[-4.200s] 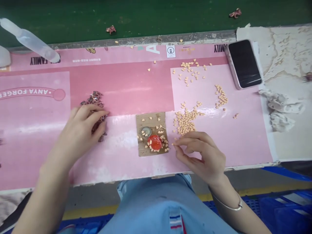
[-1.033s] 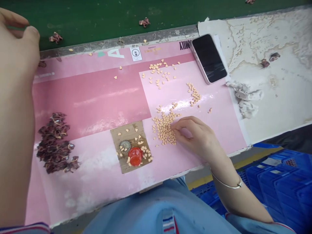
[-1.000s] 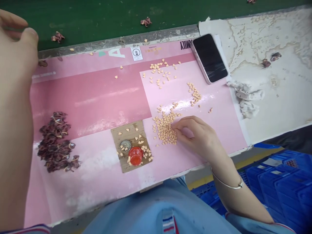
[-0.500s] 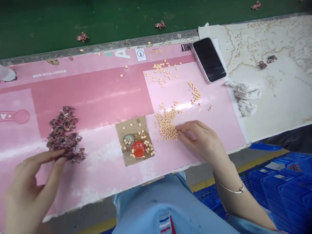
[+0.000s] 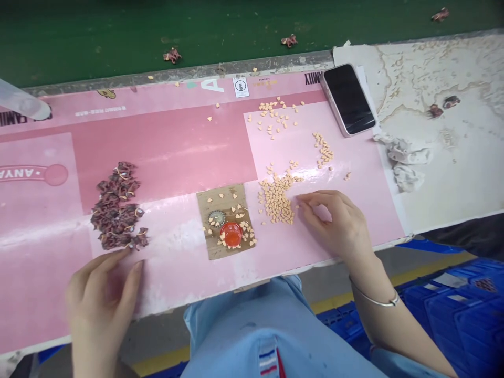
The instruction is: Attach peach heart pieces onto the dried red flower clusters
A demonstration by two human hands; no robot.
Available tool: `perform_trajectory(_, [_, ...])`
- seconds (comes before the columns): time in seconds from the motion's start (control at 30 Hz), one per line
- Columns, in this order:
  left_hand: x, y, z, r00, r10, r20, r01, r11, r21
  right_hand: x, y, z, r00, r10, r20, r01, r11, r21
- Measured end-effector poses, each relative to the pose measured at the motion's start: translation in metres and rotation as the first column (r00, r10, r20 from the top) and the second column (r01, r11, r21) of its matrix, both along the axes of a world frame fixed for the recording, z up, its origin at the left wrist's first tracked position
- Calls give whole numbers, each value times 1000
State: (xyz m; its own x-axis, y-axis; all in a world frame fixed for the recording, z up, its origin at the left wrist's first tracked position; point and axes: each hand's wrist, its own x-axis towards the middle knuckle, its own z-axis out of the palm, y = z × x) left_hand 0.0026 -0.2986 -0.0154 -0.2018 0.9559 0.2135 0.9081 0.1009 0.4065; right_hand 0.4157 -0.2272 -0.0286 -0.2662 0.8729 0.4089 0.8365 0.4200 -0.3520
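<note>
Head view: seemingly picking flowers (image 5: 115,216) left of the red cap (image 5: 231,234), the parted left hand (image 5: 95,294) must pinch; right hand's (image 5: 343,223) grip unclear.

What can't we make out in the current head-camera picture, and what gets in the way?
All in the head view:
- Right hand: whether it pinches one of the pale pieces; too small to tell.
- Left hand: its palm, hidden by the back of the hand.
- Dark pile: its lowest pieces, covered by those on top.
- Translucent container: its far end, cut off by the left edge.
</note>
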Motion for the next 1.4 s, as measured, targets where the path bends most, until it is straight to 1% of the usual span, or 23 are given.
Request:
perform_trajectory(0.13, [-3, 4, -6, 999, -21, -24, 22, 999, 24, 0, -3, 8, 998, 57, -29, -59, 997, -48])
perform_trajectory(0.27, [0, 6, -5, 1000, -23, -17, 23, 999, 29, 3, -2, 14, 995, 102, 2, -101, 993, -63])
perform_trajectory(0.47, [5, 7, -3, 1000, -2, -1, 2, 996, 94, 6, -2, 13, 989, 136, 56, -131, 987, -89])
perform_trajectory(0.67, [6, 1, 0, 1000, 2, 0, -2, 999, 48, 8, -8, 11, 990, 138, 41, -132, 984, -121])
perform_trajectory(0.8, [8, -3, 1, 1000, -23, -8, 23, 999, 32, 6, -12, 7, 995, 102, 18, -100, 993, -64])
perform_trajectory(0.87, [10, -1, -2, 999, -37, -16, 38, 998, 59, 5, -12, 6, 998, 68, 15, -68, 998, -13])
perform_trajectory(0.93, [10, 4, -5, 995, -85, -61, 90, 991, 95, 1, -12, 6, 999, 43, 14, -44, 999, 28])
perform_trajectory(1.0, [10, 11, -8, 978, -160, -131, 176, 977, 121, -5, -12, 8, 999, 29, -12, -29, 998, 50])
perform_trajectory(1.1, [9, 20, -7, 947, -250, -204, 279, 951, 130, -24, -11, 16, 989, 38, -140, -32, 998, 45])
perform_trajectory(1.17, [10, 23, -4, 933, -283, -223, 318, 938, 139, -44, -11, 21, 968, 104, -230, -98, 995, 35])
perform_trajectory(1.23, [13, 22, -1, 923, -310, -227, 347, 926, 147, -65, -10, 26, 919, 237, -315, -248, 969, 5])
perform_trajectory(1.27, [16, 21, 0, 922, -320, -220, 356, 922, 150, -75, -10, 27, 898, 287, -333, -298, 954, 19])
perform_trajectory(1.33, [23, 18, 2, 922, -328, -206, 361, 920, 151, -89, -9, 29, 875, 359, -326, -360, 931, 59])
perform_trajectory(1.4, [31, 14, 2, 924, -332, -189, 361, 922, 144, -95, -8, 29, 874, 393, -287, -384, 919, 91])
